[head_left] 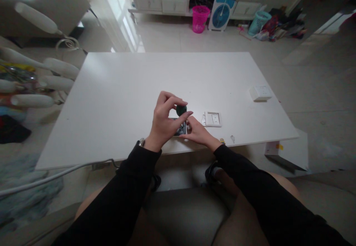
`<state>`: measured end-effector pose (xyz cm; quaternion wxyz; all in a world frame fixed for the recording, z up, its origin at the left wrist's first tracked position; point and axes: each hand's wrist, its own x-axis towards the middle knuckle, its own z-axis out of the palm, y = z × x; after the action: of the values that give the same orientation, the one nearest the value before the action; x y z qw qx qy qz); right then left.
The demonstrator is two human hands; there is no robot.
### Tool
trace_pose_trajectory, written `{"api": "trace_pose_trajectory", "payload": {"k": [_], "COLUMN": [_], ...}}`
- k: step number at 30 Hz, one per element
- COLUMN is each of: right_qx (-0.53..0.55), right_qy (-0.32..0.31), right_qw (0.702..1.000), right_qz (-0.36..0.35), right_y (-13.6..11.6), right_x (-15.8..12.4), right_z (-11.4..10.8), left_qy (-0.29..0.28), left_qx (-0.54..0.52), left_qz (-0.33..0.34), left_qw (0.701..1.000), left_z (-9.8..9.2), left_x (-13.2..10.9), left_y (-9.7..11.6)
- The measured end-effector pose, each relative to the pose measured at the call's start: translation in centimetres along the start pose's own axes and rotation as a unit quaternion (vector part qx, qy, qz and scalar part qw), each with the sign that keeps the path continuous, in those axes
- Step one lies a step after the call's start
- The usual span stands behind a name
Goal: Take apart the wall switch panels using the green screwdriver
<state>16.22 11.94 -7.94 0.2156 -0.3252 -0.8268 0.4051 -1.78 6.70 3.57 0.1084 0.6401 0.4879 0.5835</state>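
My left hand (167, 117) is closed around a dark green round-topped handle (181, 110), pinched between thumb and fingers. Whatever lies below that handle is hidden by the hand. Just under it is a small rectangular box-like piece (182, 128) with a dark, patterned inside, partly covered by my left thumb. The fingertips of my right hand (195, 130) grip the right edge of this piece near the table's front side. To the right of my hands lies a white wall-socket plate (213, 119) with a square frame.
The white table (125, 86) carries a white socket box (260, 93) at its right side. A small clear bag (232, 138) and a little yellowish item (222, 140) lie near the front edge. A grey cable (63, 172) runs along the left front.
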Motion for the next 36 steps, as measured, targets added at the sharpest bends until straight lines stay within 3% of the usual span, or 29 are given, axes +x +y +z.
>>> {"api": "trace_pose_trajectory", "payload": {"k": [8,14,19,24,36], "right_qx": [-0.015,-0.008,-0.007,0.005,0.028], "right_qy": [-0.001,-0.001,-0.008,-0.013,-0.012], "right_qw": [1.0,1.0,1.0,1.0,0.999], "right_qz": [-0.003,0.0,-0.011,0.005,0.026], "right_y": [0.04,-0.04,-0.11,-0.2,-0.01], "right_x": [-0.14,-0.13,-0.08,-0.12,0.21], "right_z": [-0.05,-0.06,-0.22,-0.36,-0.25], "left_qy": [-0.037,-0.028,0.007,-0.004,-0.053], "left_qx": [-0.088,-0.085,-0.099,-0.095,-0.055], "left_qz": [-0.047,-0.034,-0.061,-0.099,-0.048], "left_qw": [0.994,0.995,0.993,0.991,0.996], "left_z": [-0.17,0.0,0.15,0.12,-0.31], "left_x": [-0.24,-0.2,-0.3,-0.33,-0.08], "left_y": [-0.09,-0.08,-0.47,-0.88,-0.25]}}
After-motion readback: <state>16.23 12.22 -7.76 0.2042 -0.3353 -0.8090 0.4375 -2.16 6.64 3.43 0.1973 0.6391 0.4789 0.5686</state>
